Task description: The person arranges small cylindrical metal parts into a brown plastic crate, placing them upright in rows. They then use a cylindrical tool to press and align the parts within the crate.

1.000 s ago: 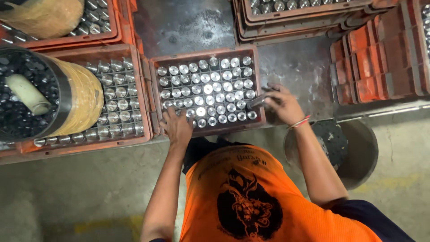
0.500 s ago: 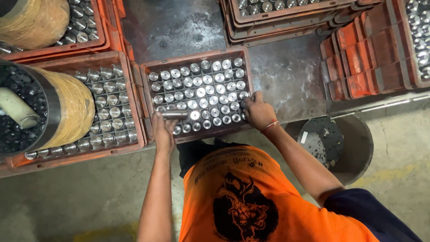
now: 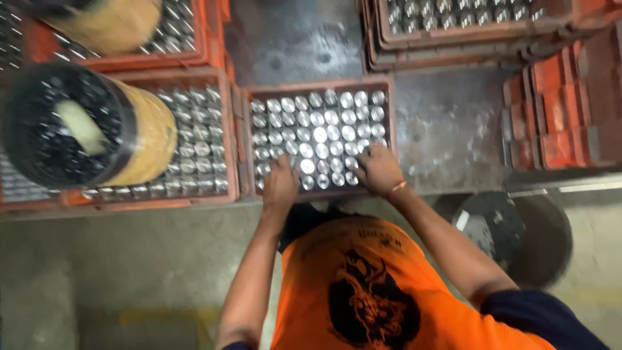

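Your crate point(image 3: 389, 123), in the middle of the frame, looks nearly full: rows of shiny metal cylinders point(image 3: 321, 133) stand upright edge to edge, their round tops facing you. I judge the filling almost done; any gaps left would be along the near row, and your hands cover that part.

Your left hand point(image 3: 280, 186) rests on the near row at the lower left of the crate, fingers curled down onto the pieces. Whether it grips one I cannot tell. Your right hand point(image 3: 379, 170) lies on the lower right rows, fingers spread flat over the tops; the blur hides whether it pinches anything.

To the left, touching your crate, a second crate point(image 3: 223, 136) holds more cylinders, with a yellow drum point(image 3: 139, 139) lying across it. Stacked crates point(image 3: 453, 45) sit at upper right, red ones point(image 3: 557, 116) at right, and a round stool point(image 3: 492, 227) stands at lower right. Nothing blocks your reach.
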{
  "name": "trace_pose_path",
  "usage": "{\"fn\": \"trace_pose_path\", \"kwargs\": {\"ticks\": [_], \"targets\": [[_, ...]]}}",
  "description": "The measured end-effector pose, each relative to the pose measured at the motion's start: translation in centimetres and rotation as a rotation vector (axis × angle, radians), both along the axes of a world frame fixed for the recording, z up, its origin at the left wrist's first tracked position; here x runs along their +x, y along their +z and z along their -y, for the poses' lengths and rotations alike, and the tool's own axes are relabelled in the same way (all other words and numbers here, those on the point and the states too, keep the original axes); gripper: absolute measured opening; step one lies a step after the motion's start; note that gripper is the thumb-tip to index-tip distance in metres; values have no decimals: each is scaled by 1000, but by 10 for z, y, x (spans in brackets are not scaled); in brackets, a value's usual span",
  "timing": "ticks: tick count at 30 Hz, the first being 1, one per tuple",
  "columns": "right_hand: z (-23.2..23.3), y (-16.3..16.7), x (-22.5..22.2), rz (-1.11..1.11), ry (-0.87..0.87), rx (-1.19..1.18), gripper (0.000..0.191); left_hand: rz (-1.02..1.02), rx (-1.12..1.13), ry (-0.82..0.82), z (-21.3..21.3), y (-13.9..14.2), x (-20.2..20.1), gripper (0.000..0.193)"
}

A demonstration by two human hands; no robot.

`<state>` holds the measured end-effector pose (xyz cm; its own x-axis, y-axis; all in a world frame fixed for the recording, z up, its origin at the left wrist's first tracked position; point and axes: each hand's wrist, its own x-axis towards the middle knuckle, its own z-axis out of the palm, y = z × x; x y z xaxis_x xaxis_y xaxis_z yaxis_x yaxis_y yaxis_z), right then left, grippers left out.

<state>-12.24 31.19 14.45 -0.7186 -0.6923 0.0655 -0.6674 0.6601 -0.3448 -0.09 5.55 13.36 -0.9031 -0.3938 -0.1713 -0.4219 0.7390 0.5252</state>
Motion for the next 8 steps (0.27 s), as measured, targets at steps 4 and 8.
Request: {"fn": "trace_pose_path", "kwargs": {"ticks": [4, 8], "targets": [[20, -3, 0, -72, 2, 13, 31, -15, -118, -78, 6, -8, -6, 42], [20, -14, -2, -69, -20, 13, 35, 38, -139, -123, 12, -44, -8, 41]]}}
